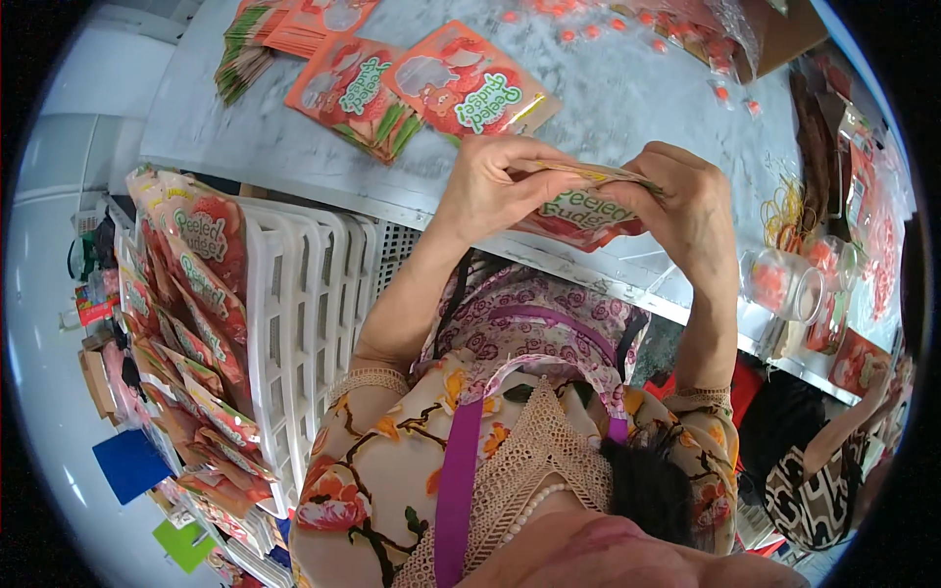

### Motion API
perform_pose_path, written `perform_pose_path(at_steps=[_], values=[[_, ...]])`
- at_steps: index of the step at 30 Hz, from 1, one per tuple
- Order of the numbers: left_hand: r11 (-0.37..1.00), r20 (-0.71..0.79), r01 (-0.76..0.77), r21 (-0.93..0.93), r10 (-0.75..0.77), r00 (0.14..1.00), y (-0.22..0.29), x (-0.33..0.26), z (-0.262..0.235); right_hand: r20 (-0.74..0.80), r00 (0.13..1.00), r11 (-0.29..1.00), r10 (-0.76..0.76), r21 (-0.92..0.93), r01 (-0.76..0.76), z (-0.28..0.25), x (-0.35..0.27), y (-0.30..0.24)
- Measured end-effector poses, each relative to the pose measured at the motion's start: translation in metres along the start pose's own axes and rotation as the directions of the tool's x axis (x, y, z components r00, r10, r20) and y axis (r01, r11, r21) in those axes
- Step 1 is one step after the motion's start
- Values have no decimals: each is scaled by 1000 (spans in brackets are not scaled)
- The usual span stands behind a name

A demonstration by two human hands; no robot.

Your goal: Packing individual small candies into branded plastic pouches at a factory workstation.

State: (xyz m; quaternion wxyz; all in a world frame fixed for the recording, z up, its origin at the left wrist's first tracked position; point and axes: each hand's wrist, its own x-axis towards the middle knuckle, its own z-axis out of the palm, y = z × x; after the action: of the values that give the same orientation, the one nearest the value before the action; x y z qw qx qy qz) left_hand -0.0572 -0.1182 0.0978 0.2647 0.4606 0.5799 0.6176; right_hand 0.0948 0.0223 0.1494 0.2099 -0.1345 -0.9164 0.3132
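A red candy pouch is held at the table's near edge, its printed front tilted toward me. My left hand pinches one end of its upper edge between thumb and fingers. At the other end of that edge, my right hand grips with its fingers curled over. Whether the pouch's mouth is parted cannot be made out. Just beyond my hands, two similar pouches lie flat: one nearer pouch overlaps a pouch with a stack beneath.
Further pouch stacks sit at the far left of the grey-white table. Loose wrapped candies lie at the back right. A white crate packed with filled pouches stands left. Clear jars and another person's arm are right.
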Motion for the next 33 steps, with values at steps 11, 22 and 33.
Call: perform_pose_path(at_steps=[11, 22, 33], values=[[988, -69, -141, 66, 145, 987, -13, 1, 7, 44, 999, 999, 24, 29, -26, -4, -2, -2], [950, -91, -236, 206, 258, 962, 2, 1, -6, 38, 992, 992, -116, -34, 118, -13, -1, -9], [935, -198, -184, 302, 250, 948, 75, -47, -51, 67, 932, 934, -355, -24, 358, -17, 23, -38]])
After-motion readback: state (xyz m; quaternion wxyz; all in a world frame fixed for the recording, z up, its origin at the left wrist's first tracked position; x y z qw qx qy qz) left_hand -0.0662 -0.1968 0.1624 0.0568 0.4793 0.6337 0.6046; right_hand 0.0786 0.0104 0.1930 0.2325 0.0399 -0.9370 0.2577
